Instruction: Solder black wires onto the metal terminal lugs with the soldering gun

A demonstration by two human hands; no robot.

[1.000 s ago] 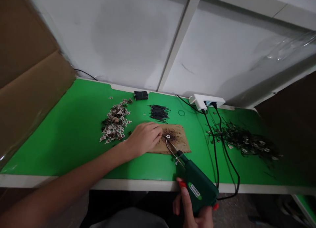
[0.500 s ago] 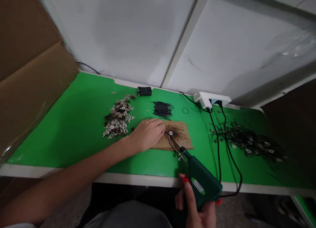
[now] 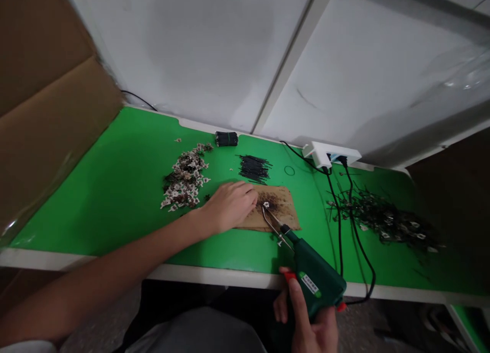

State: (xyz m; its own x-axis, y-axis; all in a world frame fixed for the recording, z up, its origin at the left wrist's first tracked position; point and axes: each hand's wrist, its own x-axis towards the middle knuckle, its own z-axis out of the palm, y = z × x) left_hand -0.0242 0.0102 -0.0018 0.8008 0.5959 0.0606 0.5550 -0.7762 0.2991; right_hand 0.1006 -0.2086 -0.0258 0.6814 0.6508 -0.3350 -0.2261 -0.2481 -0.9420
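My right hand [image 3: 306,312] is wrapped round a green soldering gun [image 3: 319,271] with a red trigger. The gun's tip meets a small white part [image 3: 266,204] on a scorched piece of cardboard [image 3: 285,218]. Over the cardboard's left side rests my left hand [image 3: 231,202], its fingers drawn together close to the white part; what they pinch is hidden. Behind the cardboard lies a loose stack of short black wires [image 3: 254,168]. To the left of my left hand spreads a pile of small white and brown parts [image 3: 186,179].
A bundle of black wires [image 3: 226,139] and a thin ring [image 3: 289,170] lie farther back. The white power strip [image 3: 335,155] feeds black cables [image 3: 339,230] running down the right side. Wired parts [image 3: 386,218] form a heap at far right. A cardboard box [image 3: 57,108] stands left.
The view has shifted slightly. Both hands hold nearly the same positions, with the soldering gun's tip still at the white part.
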